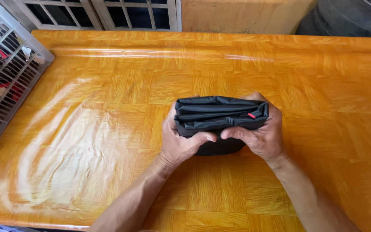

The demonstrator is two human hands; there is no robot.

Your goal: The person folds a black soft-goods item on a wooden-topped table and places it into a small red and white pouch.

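A folded black garment (220, 115), thick with several layers and showing a small red tab near its right end, rests on the table's middle. My left hand (179, 144) grips its left side, thumb pressed over the front fold. My right hand (260, 135) clasps the right side, fingers wrapped round the far edge and thumb meeting the left thumb at the front.
The table (108, 129) wears a glossy orange wood-pattern cover. A white plastic basket (5, 73) with clothes inside stands at the left edge. Window frames (108, 13), a wall and a dark tyre (353, 17) lie beyond the far edge.
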